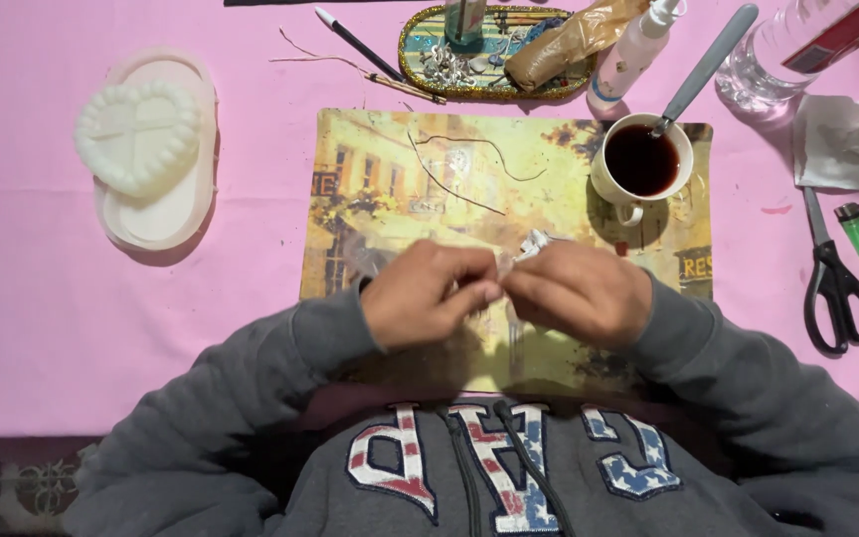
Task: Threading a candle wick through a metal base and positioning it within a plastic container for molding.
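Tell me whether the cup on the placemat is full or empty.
Nearly full. The white cup stands upright on the placemat, dark liquid reaching close to its rim, with a grey-handled spoon leaning inside it.

My fingers (484, 290) cover most of the small silvery piece (532, 242); can't tell what it is. Bottle (797, 45) upper right cut by the frame edge, same for the tissue (847, 139) at right. Tray (420, 70) contents at top too small to identify. Placemat (400, 179) bottom hidden under my sleeves.
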